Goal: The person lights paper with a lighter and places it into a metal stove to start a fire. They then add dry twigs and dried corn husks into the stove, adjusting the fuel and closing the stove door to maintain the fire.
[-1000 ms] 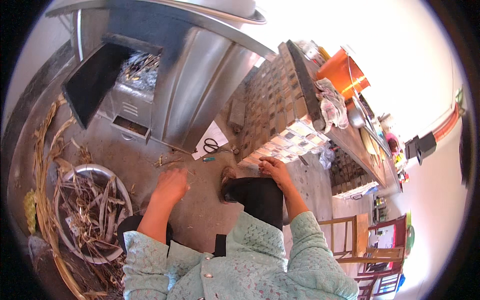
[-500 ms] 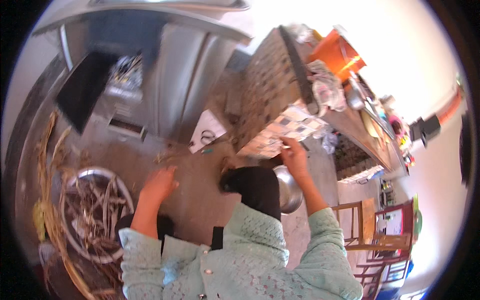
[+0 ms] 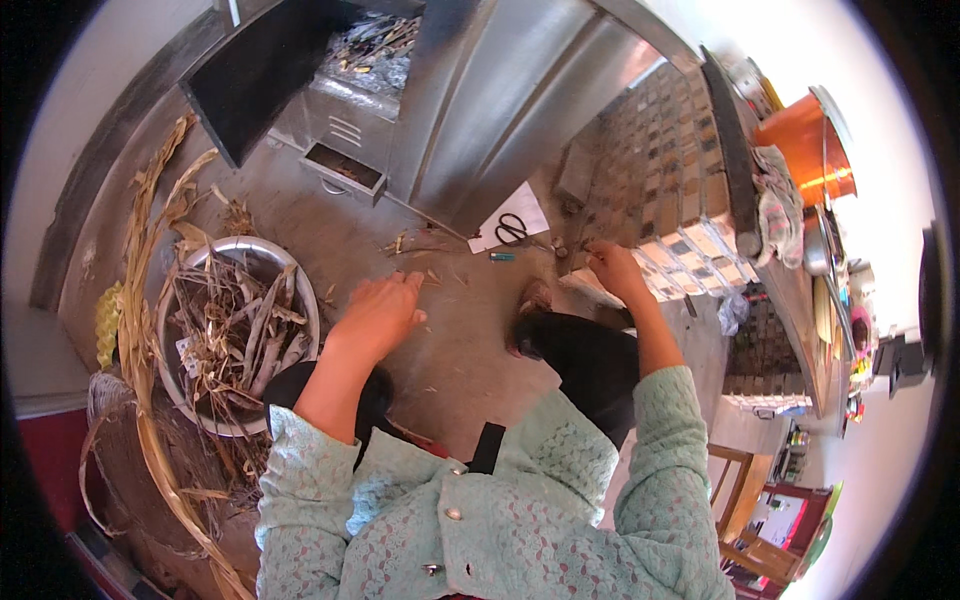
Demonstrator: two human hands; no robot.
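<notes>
My left hand [image 3: 380, 312] hovers over the floor with its fingers stretched out and holds nothing. Its nearest neighbour is a round metal basin [image 3: 313, 345] filled with dry sticks and husks [image 3: 245, 325]. Above my right knee, my right hand [image 3: 617, 270] hangs in the air by the tiled block; its fingers are loosely bent, and nothing shows in them. Between and beyond both hands lie black-handled scissors [image 3: 511, 229] on a white sheet [image 3: 532, 208], with a small teal lighter [image 3: 502, 257] beside it.
Ahead stands a metal stove [image 3: 480, 90] with its black door [image 3: 262, 75] swung out, sticks and ash inside, and a small drawer [image 3: 343, 172] pulled out. Long dry stalks [image 3: 140, 300] lie at left. A brick-patterned counter [image 3: 660, 160] with an orange bucket [image 3: 815, 140] rises at right.
My view has swung left and down, so the stove, basin and counter sit farther right. My left hand has reached forward over the floor; both hands stay empty as far as visible.
</notes>
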